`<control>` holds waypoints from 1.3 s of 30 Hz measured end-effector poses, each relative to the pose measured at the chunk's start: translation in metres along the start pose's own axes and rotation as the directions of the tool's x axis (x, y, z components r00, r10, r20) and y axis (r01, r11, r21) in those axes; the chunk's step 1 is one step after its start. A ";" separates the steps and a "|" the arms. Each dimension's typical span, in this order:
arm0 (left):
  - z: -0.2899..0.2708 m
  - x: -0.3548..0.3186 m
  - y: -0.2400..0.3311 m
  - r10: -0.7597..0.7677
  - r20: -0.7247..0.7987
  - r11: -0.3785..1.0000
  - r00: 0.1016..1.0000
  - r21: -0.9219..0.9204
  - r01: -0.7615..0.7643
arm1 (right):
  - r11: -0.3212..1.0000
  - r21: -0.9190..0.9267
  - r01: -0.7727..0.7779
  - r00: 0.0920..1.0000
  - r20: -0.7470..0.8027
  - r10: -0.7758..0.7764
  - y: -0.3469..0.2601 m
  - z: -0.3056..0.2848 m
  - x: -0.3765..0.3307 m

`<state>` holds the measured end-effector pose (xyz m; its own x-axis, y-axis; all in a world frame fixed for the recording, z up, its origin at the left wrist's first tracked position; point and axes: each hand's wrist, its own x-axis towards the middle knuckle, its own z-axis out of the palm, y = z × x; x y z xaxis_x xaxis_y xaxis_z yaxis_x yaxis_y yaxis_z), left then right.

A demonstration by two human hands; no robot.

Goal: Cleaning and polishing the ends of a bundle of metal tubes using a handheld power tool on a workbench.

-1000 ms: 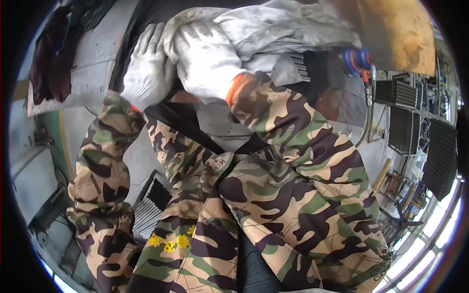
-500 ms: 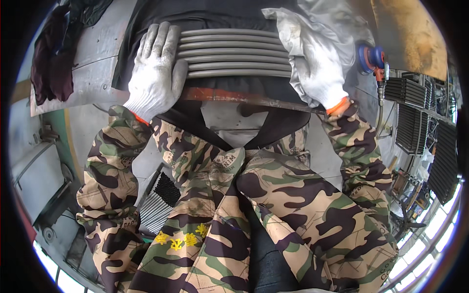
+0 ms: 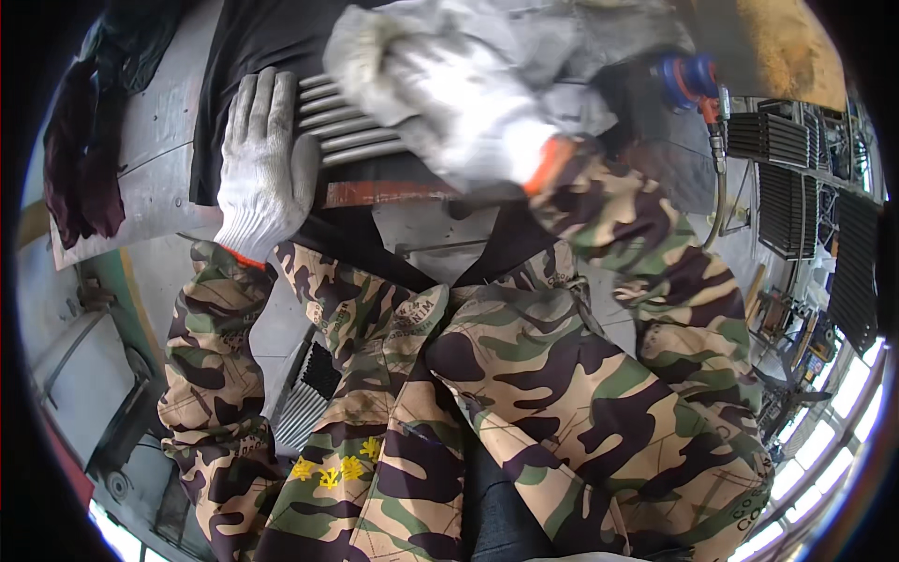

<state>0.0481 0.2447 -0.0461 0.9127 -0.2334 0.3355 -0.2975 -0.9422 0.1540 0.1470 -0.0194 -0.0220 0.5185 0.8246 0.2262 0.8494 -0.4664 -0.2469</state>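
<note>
A row of several parallel grey metal tubes (image 3: 351, 140) lies crosswise in front of me on a black cloth (image 3: 208, 140). My left hand (image 3: 260, 155), in a white knit glove, rests flat at their left end with its fingers stretched out. Over the middle of the tubes is my right hand (image 3: 473, 117), also gloved and blurred by motion. It carries a crumpled light grey rag (image 3: 361, 66) that lies against the tubes. Rag and hand hide the right part of the row, and the right fingers show poorly.
A blue and orange air sander (image 3: 691, 82) with a hose (image 3: 719, 178) sits at the right. Racked dark bar panels (image 3: 787, 211) stand beyond it. Dark clothing (image 3: 84, 178) hangs over the metal table (image 3: 154, 140) at left. A worn red edge (image 3: 384, 192) runs along the front.
My right hand has swept left with the rag, from the tubes' right end to over their middle. My left hand stays at the left end.
</note>
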 end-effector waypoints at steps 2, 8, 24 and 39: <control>0.002 0.011 0.007 -0.001 -0.002 1.000 1.000 -0.012 0.001 | 0.999 -0.045 0.009 1.000 -0.021 -0.010 0.028 -0.023 -0.028; -0.002 0.008 0.006 -0.047 0.030 0.999 0.998 -0.005 0.047 | 0.982 -0.182 0.042 0.997 -0.054 -0.053 0.096 -0.044 -0.072; -0.002 0.004 0.007 -0.069 0.036 0.997 0.997 -0.034 0.071 | 0.612 -0.665 -0.429 0.903 -0.298 0.309 0.202 -0.203 0.010; -0.023 0.001 0.007 -0.022 0.264 0.999 0.964 -0.031 0.031 | 0.996 -0.091 -0.010 0.998 0.063 0.016 0.050 -0.043 -0.079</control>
<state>0.0407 0.2433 -0.0235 0.9606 -0.2677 0.0744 -0.2772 -0.9412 0.1930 0.1524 -0.1218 -0.0114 0.5246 0.8356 0.1629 0.8497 -0.5018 -0.1620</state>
